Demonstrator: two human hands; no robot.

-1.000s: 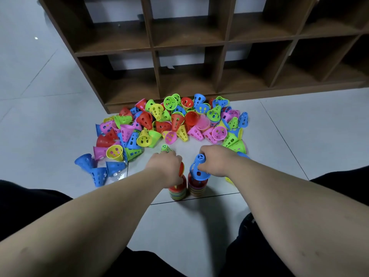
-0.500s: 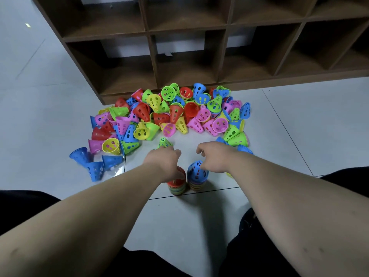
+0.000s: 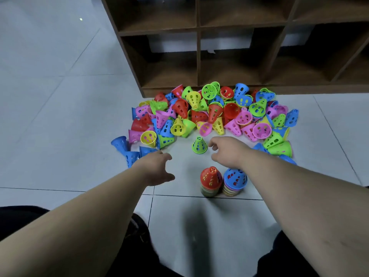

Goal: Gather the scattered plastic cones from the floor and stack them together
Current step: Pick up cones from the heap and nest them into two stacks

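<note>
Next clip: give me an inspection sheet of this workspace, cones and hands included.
Surface: pale tiled floor, dark grout lines.
Job's things: loose cone pile at the shelf foot; green cone upright, apart from it; red-topped stack and blue-topped stack side by side.
Clutter: small pale scrap on a shelf.
Hands: left hand open, holding nothing; right hand open, near the green cone, not touching.
Cables: nothing seen.
Surroundings: brown shelf unit behind the pile.
</note>
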